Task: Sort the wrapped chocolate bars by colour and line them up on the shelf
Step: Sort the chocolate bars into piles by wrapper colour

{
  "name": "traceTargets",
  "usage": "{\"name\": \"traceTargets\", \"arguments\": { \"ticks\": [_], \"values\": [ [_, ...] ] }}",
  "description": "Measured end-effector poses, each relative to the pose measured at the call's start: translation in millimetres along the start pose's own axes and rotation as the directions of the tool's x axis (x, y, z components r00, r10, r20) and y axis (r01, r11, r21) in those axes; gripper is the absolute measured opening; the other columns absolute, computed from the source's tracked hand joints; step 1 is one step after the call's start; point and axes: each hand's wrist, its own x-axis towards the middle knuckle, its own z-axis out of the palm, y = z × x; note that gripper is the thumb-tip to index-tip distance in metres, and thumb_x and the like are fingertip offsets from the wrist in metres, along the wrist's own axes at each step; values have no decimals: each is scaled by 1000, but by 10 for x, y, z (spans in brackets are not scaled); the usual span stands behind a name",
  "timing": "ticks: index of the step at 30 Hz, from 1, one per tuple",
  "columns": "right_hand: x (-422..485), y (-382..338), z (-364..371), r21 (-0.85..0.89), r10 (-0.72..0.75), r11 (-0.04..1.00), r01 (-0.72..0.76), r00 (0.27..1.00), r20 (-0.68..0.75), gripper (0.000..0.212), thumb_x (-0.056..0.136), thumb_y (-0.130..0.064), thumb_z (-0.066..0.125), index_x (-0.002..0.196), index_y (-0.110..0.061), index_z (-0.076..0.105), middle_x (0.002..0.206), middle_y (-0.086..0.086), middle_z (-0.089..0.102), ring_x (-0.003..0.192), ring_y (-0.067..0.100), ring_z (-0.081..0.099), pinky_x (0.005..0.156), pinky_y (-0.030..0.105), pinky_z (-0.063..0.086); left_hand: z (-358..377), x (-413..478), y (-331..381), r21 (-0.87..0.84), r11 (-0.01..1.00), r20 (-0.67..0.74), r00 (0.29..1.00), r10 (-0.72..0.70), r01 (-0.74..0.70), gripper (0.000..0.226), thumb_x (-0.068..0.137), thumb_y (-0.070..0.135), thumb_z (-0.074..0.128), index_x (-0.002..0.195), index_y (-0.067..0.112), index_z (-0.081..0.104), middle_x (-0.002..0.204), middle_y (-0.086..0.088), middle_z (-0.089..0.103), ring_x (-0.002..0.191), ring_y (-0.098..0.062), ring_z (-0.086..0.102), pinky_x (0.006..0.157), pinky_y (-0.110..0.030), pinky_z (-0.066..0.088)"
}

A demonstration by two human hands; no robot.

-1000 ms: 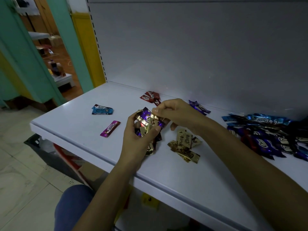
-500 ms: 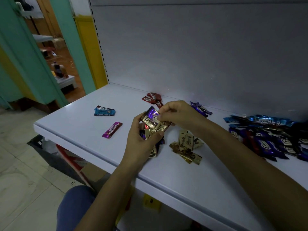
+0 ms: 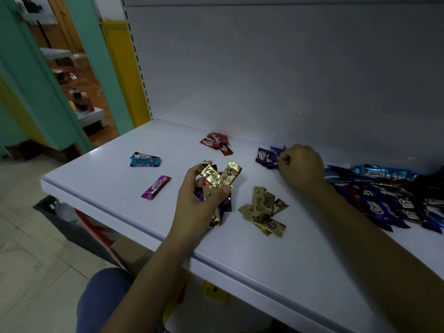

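Mixed bundle [image 3: 217, 181], gold bars uppermost, clamped in left grip [image 3: 199, 203] above shelf [image 3: 108, 179] front half. Right grip [image 3: 301, 168] curled against purple pile [image 3: 266, 157] at shelf rear; hold on bar not discernible. Judged risk: loosely fanned bundle slips, scattering onto gold pile [image 3: 263, 210]; colours remix.

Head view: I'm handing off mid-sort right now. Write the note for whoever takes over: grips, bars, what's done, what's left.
Left grip: holds a mixed bunch, gold bars on top, purple and red beneath.
Right grip: pinches the edge of the purple pile by the back wall.
Done: loose groups on the shelf: red pile, blue pile, gold pile, purple pile, and one pink bar.
Left: sort the bunch and the unsorted heap at the right. No group is lined up yet.
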Motion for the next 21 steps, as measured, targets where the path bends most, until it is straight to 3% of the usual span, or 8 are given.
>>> {"name": "traceTargets", "arguments": {
  "ticks": [2,4,6,8,11,14,16,21],
  "values": [
    [19,-109,-99,93,-49,994,51,999,-22,17,89,-17,59,87,-7,73,87,10,68,76,22,56,68,28,40,2,-1,-3,-7,1000,-7,1000,-1,1,49,83,15,70,122,35,48,110,11,64,90,1,65,77,-24,55],
    [-13,-375,-329,478,-46,878,-37,986,161,31,88,-36,62,89,-6,70,85,6,69,73,16,61,67,26,47,2,2,-1,-21,1000,-11,1000,2,-3,49,82,14,71,120,35,49,110,8,65,90,-3,66,77,-24,55],
    [-79,-675,-535,632,-168,752,-187,873,458,45,82,-52,60,98,-10,67,88,2,70,74,13,66,65,24,49,2,-2,1,-40,999,-6,1000,10,-10,49,81,11,71,115,38,49,109,7,65,88,-4,66,72,-22,55],
    [-169,-887,-605,614,-278,769,-177,773,571,39,76,-47,68,98,-15,65,85,0,71,70,10,68,60,22,49,-1,-6,0,-26,999,2,1000,31,-31,51,80,9,72,116,38,49,111,4,64,92,-8,67,74,-22,55],
    [-254,-1012,-565,681,-352,718,-147,767,537,26,75,-22,78,93,-11,64,73,3,70,61,11,66,51,19,49,-2,-2,-8,20,997,6,997,73,-73,56,79,11,73,123,34,48,113,4,64,98,-11,65,86,-29,55],
    [-259,-998,-514,712,-293,692,-117,856,425,30,71,-14,80,94,-15,60,67,-11,65,58,4,63,51,20,48,-3,17,-21,27,997,5,997,74,-74,60,79,10,73,124,37,45,108,17,62,94,1,64,79,-16,52],
    [-248,-983,-524,725,-267,685,-63,905,331,37,69,-12,82,99,-16,60,74,-8,64,65,7,62,60,28,52,-8,17,-28,33,997,8,998,67,-67,62,81,7,72,127,36,43,108,19,61,92,9,62,74,-9,50],
    [-283,-1031,-548,770,-321,637,-49,890,323,49,69,-4,80,111,-11,57,69,-12,57,58,2,54,59,20,50,-16,7,-20,18,995,11,995,97,-97,59,85,1,66,129,34,44,117,19,58,100,10,60,77,-5,47]
  ]
}}
